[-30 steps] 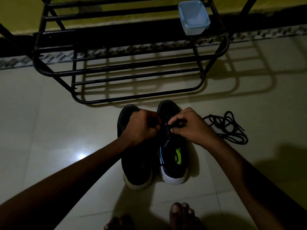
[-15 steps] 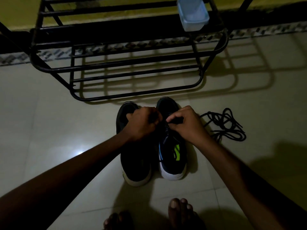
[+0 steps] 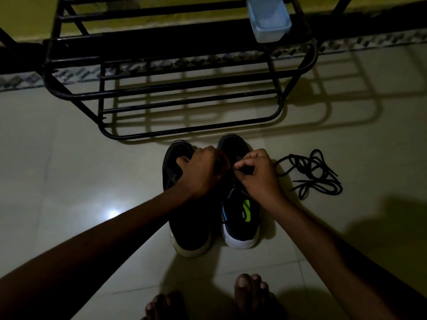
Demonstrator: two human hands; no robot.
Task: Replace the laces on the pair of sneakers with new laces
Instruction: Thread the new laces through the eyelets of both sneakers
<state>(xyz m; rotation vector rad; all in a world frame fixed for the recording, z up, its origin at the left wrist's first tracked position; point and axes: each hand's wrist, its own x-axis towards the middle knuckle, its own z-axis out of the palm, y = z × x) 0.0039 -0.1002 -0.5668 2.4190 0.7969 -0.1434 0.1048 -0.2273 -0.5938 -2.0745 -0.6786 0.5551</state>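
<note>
L sneaker (image 3: 184,227) & R sneaker (image 3: 240,209) side by side on floor (image 3: 69,169), toes to 12 o'clock. L hand (image 3: 203,173) & R hand (image 3: 260,175) over R sneaker, fingers curled, pinching its black lace (image 3: 243,169). Loose lace pile (image 3: 309,176) at 3 o'clock, apart from the shoes. Rack (image 3: 184,132) at 12.

Bare left hand (image 3: 203,174) and bare right hand (image 3: 258,179); left forearm (image 3: 104,245) and right forearm (image 3: 335,250) uncovered to the frame edge. Bare right foot (image 3: 251,294), toenails showing; bare left foot (image 3: 161,308) mostly in shadow.

Floor tiles (image 3: 69,172) glossy – rack (image 3: 184,131) black metal, box (image 3: 269,19) translucent plastic – sneakers (image 3: 240,213) matt cloth.
</note>
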